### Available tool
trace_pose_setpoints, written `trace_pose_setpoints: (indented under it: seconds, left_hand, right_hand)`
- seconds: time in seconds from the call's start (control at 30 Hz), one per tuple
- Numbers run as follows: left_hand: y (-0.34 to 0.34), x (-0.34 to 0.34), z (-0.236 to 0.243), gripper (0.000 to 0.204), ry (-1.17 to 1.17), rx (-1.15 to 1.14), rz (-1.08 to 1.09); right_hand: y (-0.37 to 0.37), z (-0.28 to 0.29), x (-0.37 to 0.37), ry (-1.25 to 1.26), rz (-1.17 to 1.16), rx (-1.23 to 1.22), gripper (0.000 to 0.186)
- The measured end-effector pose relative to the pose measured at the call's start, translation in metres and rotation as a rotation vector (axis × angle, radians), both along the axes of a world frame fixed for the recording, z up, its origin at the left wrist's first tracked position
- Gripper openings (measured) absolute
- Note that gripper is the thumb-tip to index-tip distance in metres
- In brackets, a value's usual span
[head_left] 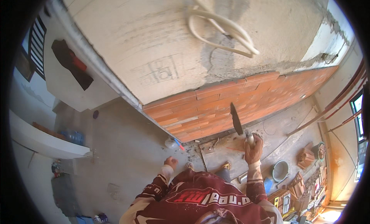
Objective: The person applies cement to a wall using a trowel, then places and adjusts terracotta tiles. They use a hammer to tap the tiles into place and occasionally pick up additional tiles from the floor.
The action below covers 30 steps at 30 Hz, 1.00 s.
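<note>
My right hand [254,150] grips the handle of a trowel [236,120], its dark, narrow-looking blade pointing up and away toward the wall. The blade is in front of a band of orange brick tiles [208,112] set on the lower part of the wall. No mortar can be made out on the blade. Down by my left side, my left hand [170,162] hangs with its fingers curled in, and nothing shows in them. Above the tiles is rough beige plaster [154,35] with pencil marks on it.
Looped white cable [221,27] hangs from the wall. A clear bottle [169,143] lies by the wall's corner. To the right stand a grey bucket [280,171], a smaller bucket [319,151] and stacked brick tiles [305,157]. Red-brown pipes [327,112] slant across the far right.
</note>
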<state>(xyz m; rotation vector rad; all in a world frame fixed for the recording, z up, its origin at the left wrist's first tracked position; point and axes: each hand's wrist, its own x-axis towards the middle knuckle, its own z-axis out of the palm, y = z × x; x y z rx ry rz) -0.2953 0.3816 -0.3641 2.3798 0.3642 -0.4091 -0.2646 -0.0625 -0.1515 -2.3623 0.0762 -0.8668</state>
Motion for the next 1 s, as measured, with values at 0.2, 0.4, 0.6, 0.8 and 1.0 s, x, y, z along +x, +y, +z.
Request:
trace_pose_setpoints:
  seconds: [0.2, 0.4, 0.6, 0.8, 1.0]
  left_hand:
    - [-0.004, 0.086, 0.078, 0.020, -0.310, -0.428, 0.017]
    - [-0.042, 0.142, 0.192, 0.022, -0.253, -1.115, 0.135]
    - [-0.071, 0.173, 0.251, 0.046, -0.025, -1.714, 0.310]
    - [-0.089, 0.194, 0.261, 0.074, -0.006, -1.832, 0.426]
    - [-0.095, 0.203, 0.265, 0.085, 0.013, -1.881, 0.483]
  right_hand:
    - [0.043, 0.085, 0.060, -0.037, 0.007, -0.143, 0.037]
    - [0.035, 0.145, 0.108, -0.209, 0.099, -0.660, 0.039]
    - [0.030, 0.161, 0.134, -0.233, 0.184, -0.800, 0.038]
    - [0.026, 0.161, 0.144, -0.228, 0.206, -0.854, 0.036]
    - [0.025, 0.163, 0.157, -0.237, 0.244, -0.866, 0.034]
